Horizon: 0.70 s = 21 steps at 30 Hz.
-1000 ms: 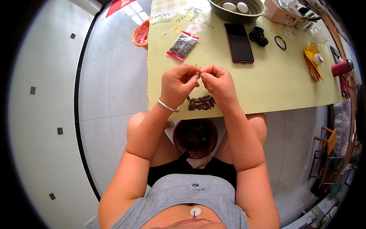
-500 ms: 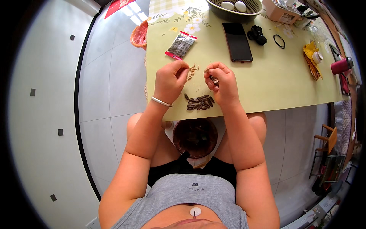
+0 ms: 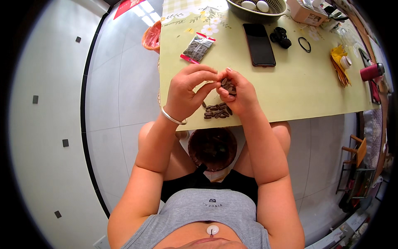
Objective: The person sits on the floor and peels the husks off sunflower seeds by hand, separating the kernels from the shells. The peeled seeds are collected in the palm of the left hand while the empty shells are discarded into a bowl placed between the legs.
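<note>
My right hand (image 3: 239, 91) is curled, palm up, round several dark sunflower seed shells (image 3: 229, 88). From the left, my left hand (image 3: 190, 88) reaches over to it; thumb and fingers come together at the right fingertips. Whatever is pinched there is hidden. A small pile of whole dark sunflower seeds (image 3: 217, 111) lies near the table's front edge, just below the hands. The pale kernels on the table are now mostly covered by my hands. Beyond the left hand lies a clear packet (image 3: 199, 47) with red ends and dark contents.
A phone (image 3: 260, 45), a black object (image 3: 280, 38) and a black loop (image 3: 304, 45) lie farther back on the table (image 3: 298, 89). A basket (image 3: 257, 16) holds white eggs. Below the table edge, a dark bin (image 3: 212, 155) stands between my knees.
My left hand has left the kernel pile and moved right to meet the right fingertips. The right hand has turned its palm up, showing more shells.
</note>
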Each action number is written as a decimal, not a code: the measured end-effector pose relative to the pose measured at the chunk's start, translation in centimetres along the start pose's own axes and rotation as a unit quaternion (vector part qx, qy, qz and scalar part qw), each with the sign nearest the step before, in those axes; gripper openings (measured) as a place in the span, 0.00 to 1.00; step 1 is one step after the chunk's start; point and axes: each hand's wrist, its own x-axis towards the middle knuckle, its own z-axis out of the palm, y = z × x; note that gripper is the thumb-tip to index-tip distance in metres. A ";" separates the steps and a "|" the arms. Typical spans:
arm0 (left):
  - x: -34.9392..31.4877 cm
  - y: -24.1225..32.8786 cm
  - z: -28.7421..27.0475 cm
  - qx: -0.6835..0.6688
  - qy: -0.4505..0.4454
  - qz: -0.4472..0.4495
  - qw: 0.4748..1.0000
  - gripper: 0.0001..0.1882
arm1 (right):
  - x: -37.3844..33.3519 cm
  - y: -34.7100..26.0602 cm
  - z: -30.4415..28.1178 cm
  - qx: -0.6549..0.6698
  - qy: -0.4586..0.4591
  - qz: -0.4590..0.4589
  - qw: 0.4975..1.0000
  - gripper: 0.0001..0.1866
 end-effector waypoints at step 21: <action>-1.1 -1.8 0.6 -0.091 0.051 -0.090 0.991 0.08 | 0.0 0.8 0.1 -0.171 -0.011 -0.018 0.985 0.06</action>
